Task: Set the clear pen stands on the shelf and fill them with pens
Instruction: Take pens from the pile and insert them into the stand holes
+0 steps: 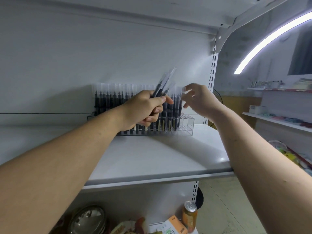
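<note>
A clear pen stand [186,125] sits at the back of the white shelf [160,159], packed with upright black pens [109,102] with clear caps. Only its right end holds no pens. My left hand [145,108] is in front of the stand, closed around a small bundle of pens [164,83] that point up and to the right. My right hand [197,100] hovers above the stand's right end and pinches the clear cap of one pen [184,90], blurred by motion.
A slotted shelf upright [211,78] rises just right of the stand. Below the shelf lie an orange can [190,217], a metal lid [87,220] and packets. Other shelves with goods [278,119] stand to the right.
</note>
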{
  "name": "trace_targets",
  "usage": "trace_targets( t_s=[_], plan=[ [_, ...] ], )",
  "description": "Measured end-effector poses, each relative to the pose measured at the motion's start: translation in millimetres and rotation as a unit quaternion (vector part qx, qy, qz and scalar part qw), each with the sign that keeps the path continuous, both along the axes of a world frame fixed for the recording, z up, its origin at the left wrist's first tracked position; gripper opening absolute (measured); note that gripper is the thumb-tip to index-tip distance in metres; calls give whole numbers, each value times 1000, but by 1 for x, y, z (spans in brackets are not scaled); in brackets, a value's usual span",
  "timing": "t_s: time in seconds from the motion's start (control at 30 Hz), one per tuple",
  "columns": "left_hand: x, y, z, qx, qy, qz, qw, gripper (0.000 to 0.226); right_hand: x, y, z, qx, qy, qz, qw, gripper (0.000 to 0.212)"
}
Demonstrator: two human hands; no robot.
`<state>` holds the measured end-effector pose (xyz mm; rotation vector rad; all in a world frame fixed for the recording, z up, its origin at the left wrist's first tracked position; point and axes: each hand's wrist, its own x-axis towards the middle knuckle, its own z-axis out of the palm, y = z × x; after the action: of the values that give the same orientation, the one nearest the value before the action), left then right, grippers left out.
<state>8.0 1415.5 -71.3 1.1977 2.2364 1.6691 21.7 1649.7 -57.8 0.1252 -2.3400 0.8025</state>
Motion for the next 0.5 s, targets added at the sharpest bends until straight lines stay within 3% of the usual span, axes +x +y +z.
trace_targets(
  t_s=[0.13, 0.23, 0.37, 0.5],
  plan=[
    [0, 2, -1, 12, -7, -5, 1000, 28, 7, -1, 11, -111, 172, 40, 978, 13],
    [1, 3, -2, 27, -9, -8, 1000, 26, 16, -7, 14, -254, 95, 207, 940, 18],
    [6, 5, -1, 17, 13, 0, 1000, 26, 22, -14, 11, -222, -10, 287, 932, 31],
    [5, 5, -1, 11, 23, -3, 1000, 25, 21, -13, 12, -233, -1, 295, 927, 24]
  ],
)
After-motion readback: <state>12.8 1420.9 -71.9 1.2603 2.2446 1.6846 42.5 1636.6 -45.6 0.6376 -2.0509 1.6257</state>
